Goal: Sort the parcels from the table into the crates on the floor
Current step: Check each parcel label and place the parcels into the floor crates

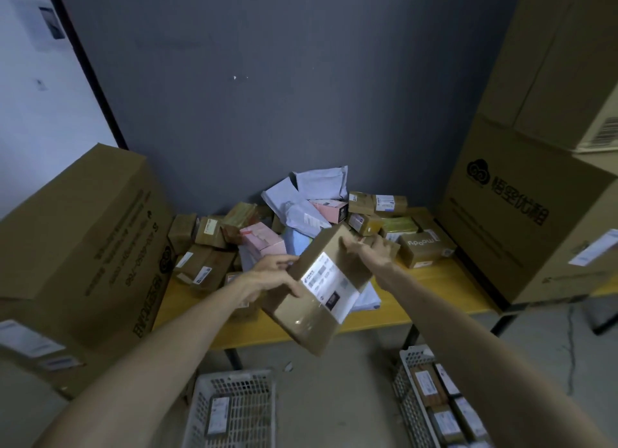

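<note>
A heap of parcels [301,213] is lying beyond both hands on the yellow bench [434,287], piled against the grey wall. It is made up of brown boxes, pink boxes and pale mailer bags [321,183] on top. Just past the right hand [371,247], a brown box printed "moody" [424,247] is sitting at the heap's edge. A big carton [83,240] is standing out to the left of the left hand [267,277], and stacked cartons [521,213] are towering to the right of the right hand.

On the floor below the left forearm, a white crate [234,375] is holding one small labelled parcel. Below the right forearm, a second crate [408,404] is holding several labelled boxes.

The brown parcel [321,287] is hanging in the air between the two hands, over the bench's near edge. It is tilted, with its white label facing up.

The left hand is gripping the parcel's left side, with the thumb laid onto the label and the fingers curled around the far edge. The right hand is clasping the parcel's far upper corner, with its fingers hooked over the edge. Both arms are stretching forward.
</note>
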